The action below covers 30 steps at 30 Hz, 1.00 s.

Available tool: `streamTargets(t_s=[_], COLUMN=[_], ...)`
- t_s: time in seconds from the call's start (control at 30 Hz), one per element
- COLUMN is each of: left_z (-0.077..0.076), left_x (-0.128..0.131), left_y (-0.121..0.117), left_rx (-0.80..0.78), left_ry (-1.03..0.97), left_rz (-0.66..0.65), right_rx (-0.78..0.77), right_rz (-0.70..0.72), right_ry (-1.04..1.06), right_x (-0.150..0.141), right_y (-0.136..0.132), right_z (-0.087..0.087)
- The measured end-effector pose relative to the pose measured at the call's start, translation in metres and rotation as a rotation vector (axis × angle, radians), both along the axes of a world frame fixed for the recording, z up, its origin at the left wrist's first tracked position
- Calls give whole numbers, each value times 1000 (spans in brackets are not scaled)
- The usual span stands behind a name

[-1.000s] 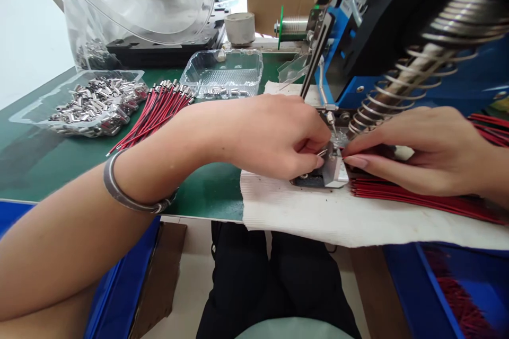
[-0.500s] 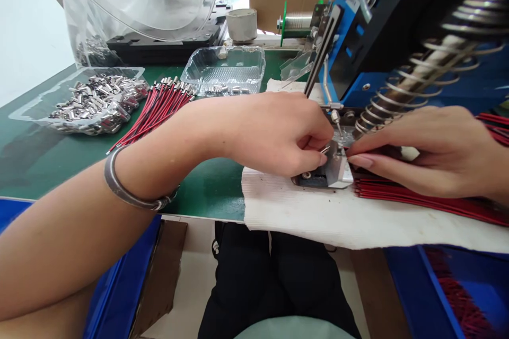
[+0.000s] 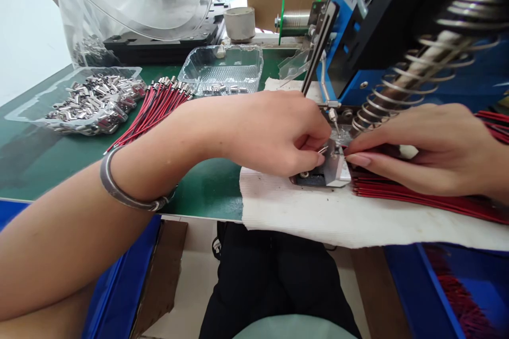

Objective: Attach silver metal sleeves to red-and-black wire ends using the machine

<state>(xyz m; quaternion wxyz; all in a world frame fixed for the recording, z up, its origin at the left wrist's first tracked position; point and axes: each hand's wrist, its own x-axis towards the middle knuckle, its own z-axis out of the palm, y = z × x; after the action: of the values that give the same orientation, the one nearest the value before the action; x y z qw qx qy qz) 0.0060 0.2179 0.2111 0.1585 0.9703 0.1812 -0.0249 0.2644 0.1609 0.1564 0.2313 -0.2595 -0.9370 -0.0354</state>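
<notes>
My left hand (image 3: 278, 132) is closed in a pinch at the left side of a small metal fixture (image 3: 338, 169). A small silver metal cylinder (image 3: 323, 150) shows at its fingertips. At the fixture's right side, my right hand (image 3: 421, 151) pinches with thumb and forefinger. What lies between those fingertips is too small and hidden to make out. Just above the fixture, between both hands, hangs a thin metal nozzle (image 3: 334, 115). Beneath my right hand a bundle of red and black wires (image 3: 417, 201) rests on a white cloth (image 3: 294, 209).
A blue machine (image 3: 382, 85) with a large coil spring (image 3: 413, 71) rises close behind my right hand. Wired cylinders (image 3: 155, 103) lie left, near a tray of silver cylinders (image 3: 95, 106) and a clear plastic box (image 3: 222, 71). A solder wire spool (image 3: 296, 18) stands behind.
The whole view has shifted very slightly. Both hands keep their pinches at the fixture, with no clear movement relative to it.
</notes>
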Motion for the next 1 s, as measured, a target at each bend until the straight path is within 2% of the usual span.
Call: streamTargets(t_s=[0.47,0.63,0.77,0.93,1.0], left_z=[-3,-5,-7,-9,-10], left_x=[2,-1,-3,-3,-3], left_y=[-6,-5,-4,-1,1], left_rx=[181,181,172,154,130], left_ry=[84,20,-18,-31,-49], left_rz=[34,16,-15,-31,-44], right_rx=[-31,-82,-86,-139,-140], right_rz=[-46,-148,-171,-333,-332], right_ry=[1,-60,-145,-228,-212], right_x=[-3,4,7,4,4], right_y=[-3,-5,-5,-10,-10], right_z=[4,5,9,14,12])
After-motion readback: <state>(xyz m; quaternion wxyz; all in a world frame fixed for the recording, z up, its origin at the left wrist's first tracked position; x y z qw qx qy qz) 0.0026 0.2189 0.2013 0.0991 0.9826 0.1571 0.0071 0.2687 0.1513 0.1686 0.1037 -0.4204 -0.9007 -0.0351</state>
